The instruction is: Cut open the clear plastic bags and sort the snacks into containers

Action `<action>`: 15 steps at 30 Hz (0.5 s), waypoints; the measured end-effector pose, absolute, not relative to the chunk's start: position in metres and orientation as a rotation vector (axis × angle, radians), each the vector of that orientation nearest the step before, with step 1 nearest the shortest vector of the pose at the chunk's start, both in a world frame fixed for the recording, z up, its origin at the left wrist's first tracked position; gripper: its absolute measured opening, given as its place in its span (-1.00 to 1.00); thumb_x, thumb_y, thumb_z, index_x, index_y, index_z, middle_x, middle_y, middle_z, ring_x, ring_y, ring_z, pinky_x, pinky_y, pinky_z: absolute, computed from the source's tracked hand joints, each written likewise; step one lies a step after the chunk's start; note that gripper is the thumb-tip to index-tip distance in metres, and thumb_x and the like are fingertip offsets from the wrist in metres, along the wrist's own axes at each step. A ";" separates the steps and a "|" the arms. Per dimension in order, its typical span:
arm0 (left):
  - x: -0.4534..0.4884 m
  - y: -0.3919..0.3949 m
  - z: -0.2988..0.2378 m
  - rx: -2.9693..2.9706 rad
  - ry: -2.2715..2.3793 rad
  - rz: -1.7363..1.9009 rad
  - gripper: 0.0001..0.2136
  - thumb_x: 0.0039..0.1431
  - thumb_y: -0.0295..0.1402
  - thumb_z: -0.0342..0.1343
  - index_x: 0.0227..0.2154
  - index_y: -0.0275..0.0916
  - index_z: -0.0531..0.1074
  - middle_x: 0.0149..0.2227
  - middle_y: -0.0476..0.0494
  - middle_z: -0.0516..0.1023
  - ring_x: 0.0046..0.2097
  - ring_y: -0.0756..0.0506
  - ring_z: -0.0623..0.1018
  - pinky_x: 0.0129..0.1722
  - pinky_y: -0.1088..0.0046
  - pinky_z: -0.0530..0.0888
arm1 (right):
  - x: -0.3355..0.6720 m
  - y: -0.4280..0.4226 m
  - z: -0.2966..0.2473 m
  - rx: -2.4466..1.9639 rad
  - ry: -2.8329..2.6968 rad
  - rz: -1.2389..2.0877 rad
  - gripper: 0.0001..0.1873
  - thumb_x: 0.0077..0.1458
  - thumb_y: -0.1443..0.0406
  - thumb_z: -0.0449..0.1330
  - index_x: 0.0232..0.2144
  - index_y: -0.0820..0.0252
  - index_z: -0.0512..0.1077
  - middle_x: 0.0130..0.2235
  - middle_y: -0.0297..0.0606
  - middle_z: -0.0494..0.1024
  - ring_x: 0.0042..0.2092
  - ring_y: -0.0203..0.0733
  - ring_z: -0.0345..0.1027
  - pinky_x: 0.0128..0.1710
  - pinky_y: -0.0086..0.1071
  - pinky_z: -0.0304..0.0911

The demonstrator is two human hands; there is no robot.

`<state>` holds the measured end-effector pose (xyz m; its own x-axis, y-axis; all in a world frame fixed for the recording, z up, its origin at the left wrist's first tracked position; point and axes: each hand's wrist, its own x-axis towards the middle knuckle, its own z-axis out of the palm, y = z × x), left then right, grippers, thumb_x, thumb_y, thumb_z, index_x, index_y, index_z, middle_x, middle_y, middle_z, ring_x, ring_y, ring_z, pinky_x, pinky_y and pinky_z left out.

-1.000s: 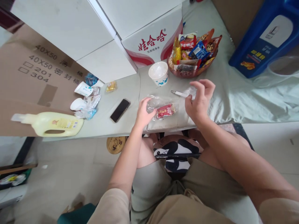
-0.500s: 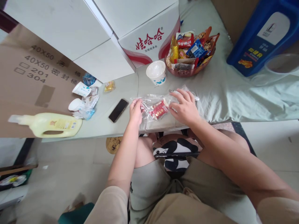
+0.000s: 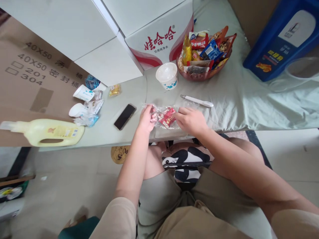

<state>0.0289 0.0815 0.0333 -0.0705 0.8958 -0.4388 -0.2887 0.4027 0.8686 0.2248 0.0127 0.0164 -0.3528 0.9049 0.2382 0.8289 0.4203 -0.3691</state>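
Observation:
A clear plastic bag [image 3: 163, 114] with a red snack packet [image 3: 167, 117] inside lies at the table's front edge. My left hand [image 3: 146, 119] pinches the bag's left end with closed fingers. My right hand [image 3: 190, 120] grips the bag's right side, fingers curled onto the plastic beside the red packet. Just beyond my right hand a white pen [image 3: 196, 101] lies on the cloth.
A black phone [image 3: 125, 116] lies left of the bag. A white paper bowl [image 3: 167, 75] and a red basket of snacks [image 3: 204, 53] stand behind. Crumpled cups and wrappers [image 3: 86, 103] and a yellow bottle [image 3: 48, 132] lie at left. White cartons [image 3: 159, 33] and a blue container [image 3: 281, 39] stand behind.
My right hand came down from above the pen onto the bag and closed on it. Both hands drew together, bunching the plastic around the red packet.

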 end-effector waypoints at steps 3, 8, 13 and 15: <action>0.034 0.081 0.040 0.586 1.169 0.986 -0.72 0.05 -0.30 0.33 -0.43 -0.21 0.29 -0.55 0.13 0.25 -0.66 0.18 0.08 -0.73 0.62 -0.14 | 0.217 0.015 0.011 -1.259 -2.340 0.250 -0.66 0.33 0.37 0.02 -0.08 0.07 0.59 -0.03 -0.18 0.65 -0.03 -0.07 0.43 -0.17 -0.25 0.15; 0.041 0.079 0.038 0.706 1.266 0.979 -0.73 0.12 -0.25 0.27 -0.46 -0.21 0.26 -0.54 0.12 0.24 -0.65 0.17 0.10 -0.71 0.60 -0.13 | 0.217 0.014 0.005 -1.409 -2.295 0.223 -0.48 0.28 0.42 0.05 0.23 0.02 0.43 0.15 -0.19 0.57 0.02 -0.02 0.38 -0.15 -0.21 0.10; 0.034 0.076 0.015 1.031 1.587 0.990 -0.89 0.18 -0.37 0.20 -0.39 -0.23 0.38 -0.54 0.12 0.29 -0.59 0.12 0.25 -0.63 0.60 0.08 | 0.229 0.017 0.009 -1.500 -2.301 0.165 -0.65 0.28 0.36 0.08 0.01 0.06 0.57 -0.13 -0.14 0.63 -0.11 -0.02 0.35 -0.17 -0.21 0.04; 0.030 0.077 0.006 1.150 1.619 0.930 -0.89 0.24 -0.39 0.13 -0.41 -0.24 0.40 -0.55 0.09 0.32 -0.58 0.10 0.28 -0.57 0.59 0.18 | 0.232 0.016 0.011 -1.454 -2.279 0.117 -0.74 0.29 0.33 0.09 -0.23 0.11 0.61 -0.16 -0.12 0.62 -0.11 -0.02 0.34 -0.15 -0.20 0.04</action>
